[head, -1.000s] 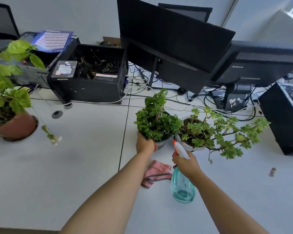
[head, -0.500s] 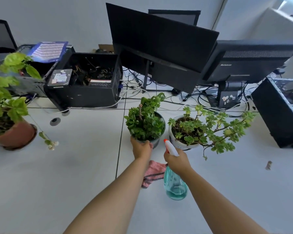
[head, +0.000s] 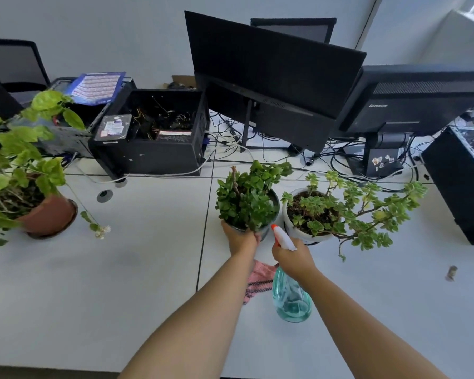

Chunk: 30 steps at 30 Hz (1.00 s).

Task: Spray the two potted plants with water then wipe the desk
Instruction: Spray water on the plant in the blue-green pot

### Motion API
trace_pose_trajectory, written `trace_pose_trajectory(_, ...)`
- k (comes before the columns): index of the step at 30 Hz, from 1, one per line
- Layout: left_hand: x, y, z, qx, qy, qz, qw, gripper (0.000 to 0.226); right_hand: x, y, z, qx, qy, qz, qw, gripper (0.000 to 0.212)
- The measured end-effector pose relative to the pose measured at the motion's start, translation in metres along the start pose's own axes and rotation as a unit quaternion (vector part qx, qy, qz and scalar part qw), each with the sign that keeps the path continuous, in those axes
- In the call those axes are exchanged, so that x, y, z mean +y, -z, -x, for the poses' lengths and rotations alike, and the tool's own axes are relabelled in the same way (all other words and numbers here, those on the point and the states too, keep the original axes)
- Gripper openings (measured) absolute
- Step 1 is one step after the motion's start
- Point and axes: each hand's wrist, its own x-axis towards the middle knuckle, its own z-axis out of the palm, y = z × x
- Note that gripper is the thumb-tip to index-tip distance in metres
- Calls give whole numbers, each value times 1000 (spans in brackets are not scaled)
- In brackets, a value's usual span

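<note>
Two potted plants stand side by side mid-desk. The dark-green plant in a grey pot [head: 248, 198] has my left hand [head: 240, 238] gripping its near rim. To its right, a pale variegated plant sprawls from a white pot [head: 298, 233]. My right hand [head: 294, 257] holds a teal spray bottle [head: 291, 299] by its white head, and the orange nozzle points up toward the grey pot. A pink striped cloth [head: 259, 280] lies on the white desk [head: 121, 283] between my forearms, partly hidden.
A big leafy plant in a terracotta pot [head: 49, 217] stands at the left. Behind are an open black computer case [head: 153, 135], two monitors [head: 268, 75] and tangled cables. Another black case [head: 463, 181] sits at the right, and a small scrap [head: 450, 272] lies near it.
The grey pot, held by my left hand, has come down and now sits lower beside the white pot. My right hand with the spray bottle has stayed close beside it.
</note>
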Motion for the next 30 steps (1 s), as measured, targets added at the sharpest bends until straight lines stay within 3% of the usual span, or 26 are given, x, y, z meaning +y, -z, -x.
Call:
trace_pose_trajectory(4,2,7,-5,-4,-9,-28,1000,52,3,3,-2,-1,-7,9,1000,37)
trace_pose_trajectory(10,22,34,-19,-45,27,-116,992,66,2,10,0,-25,3,28,999,20)
trace_pose_trajectory(12,16,29,-8,-45,9,-122,991,58,3,10,-2,-21,4,31,999,23)
trace_pose_trajectory(14,4,19,5,-50,4,-96,994,63,2,8,-3,-18,1,28,999,28)
trace_pose_trajectory(17,-4,2,5,-22,35,-3,999,80,-1,6,-2,-5,-11,8,1000,11)
trace_pose_trajectory(18,-3,-1,2,-13,47,12,999,81,-1,6,-3,3,-17,3,1000,17)
trace_pose_trajectory(22,7,10,-9,-23,58,-58,996,73,-2,8,-5,-6,-30,7,999,13)
trace_pose_trajectory(26,17,20,-25,-15,37,-145,989,77,1,9,-7,-7,-30,6,999,25)
trace_pose_trajectory(30,2,7,-5,7,28,-58,998,86,0,9,-7,-5,-34,10,999,30)
